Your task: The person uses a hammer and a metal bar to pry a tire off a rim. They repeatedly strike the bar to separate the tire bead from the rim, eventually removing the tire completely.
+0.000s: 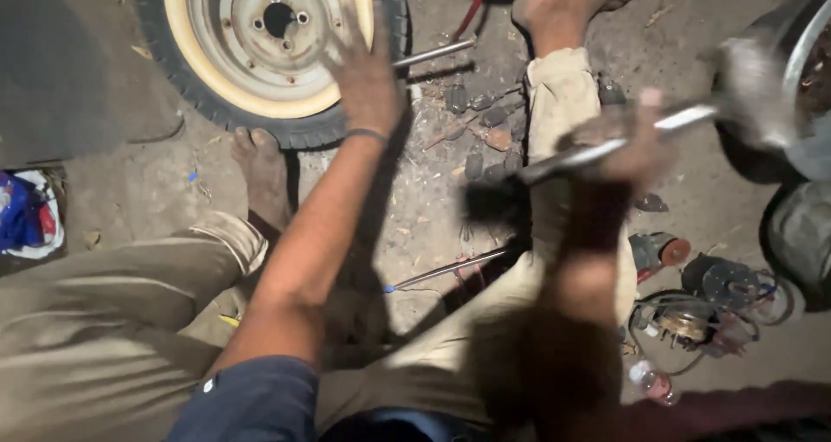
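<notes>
— on the dirt floor, what's in hand?
— right hand (625, 148) closed round a metal bar (606, 148), blurred mid-swing beside the legs.
— left hand (365, 77)?
— fingers spread, holding nothing, against the wheel (260, 44). next probably needs a steady aim.

A plastic bottle (651, 381) lies near round metal parts (727, 282) on dirt.
</notes>
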